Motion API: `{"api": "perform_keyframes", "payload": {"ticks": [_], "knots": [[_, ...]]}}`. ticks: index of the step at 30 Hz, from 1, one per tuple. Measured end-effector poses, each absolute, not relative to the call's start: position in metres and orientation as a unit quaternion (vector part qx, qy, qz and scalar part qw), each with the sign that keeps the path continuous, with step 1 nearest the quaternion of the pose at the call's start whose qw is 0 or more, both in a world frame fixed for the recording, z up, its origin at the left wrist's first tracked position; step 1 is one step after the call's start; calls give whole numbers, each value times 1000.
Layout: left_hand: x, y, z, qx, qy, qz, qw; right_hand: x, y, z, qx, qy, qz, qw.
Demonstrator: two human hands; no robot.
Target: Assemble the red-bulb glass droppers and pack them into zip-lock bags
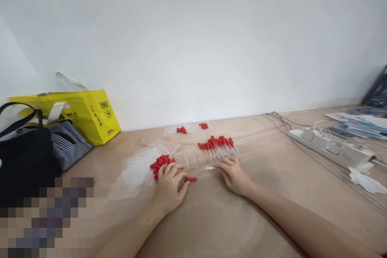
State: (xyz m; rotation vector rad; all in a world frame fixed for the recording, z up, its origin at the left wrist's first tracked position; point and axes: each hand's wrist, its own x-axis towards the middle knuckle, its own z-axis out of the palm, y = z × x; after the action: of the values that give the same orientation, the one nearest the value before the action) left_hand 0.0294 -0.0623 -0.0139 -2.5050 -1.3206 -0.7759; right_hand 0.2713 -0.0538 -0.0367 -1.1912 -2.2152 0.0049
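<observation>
My left hand (171, 187) is beside a heap of red rubber bulbs (159, 162), its outer fingers over the heap's edge. One red rubber bulb (191, 179) sticks out to the right from between its thumb and forefinger. My right hand (234, 175) pinches a clear glass dropper tube (211, 167) that points left towards that bulb. Bare glass tubes (187, 158) lie in a row just beyond my hands. Behind my right hand, several droppers with red bulbs fitted (219, 145) lie side by side. The palms of both hands are hidden.
Clear plastic bags (133, 171) lie flat at left, under the bulbs. Another bag (193, 128) with red-bulbed droppers is by the wall. A yellow bag (93, 117) and a striped pouch (68, 145) stand left. A white power strip (329, 147) with cables is at right.
</observation>
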Motion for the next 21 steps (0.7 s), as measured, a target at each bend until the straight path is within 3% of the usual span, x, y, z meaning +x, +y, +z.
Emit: {"api": "perform_keyframes", "payload": {"ticks": [10,21], "knots": [[39,-55,-18,-865,-426,-248,98,253,-57,-39,-420,-857,27,296],[44,-62,-14,-854,-432,-286,39,244,-68,-33,-422,-836,69,344]]}}
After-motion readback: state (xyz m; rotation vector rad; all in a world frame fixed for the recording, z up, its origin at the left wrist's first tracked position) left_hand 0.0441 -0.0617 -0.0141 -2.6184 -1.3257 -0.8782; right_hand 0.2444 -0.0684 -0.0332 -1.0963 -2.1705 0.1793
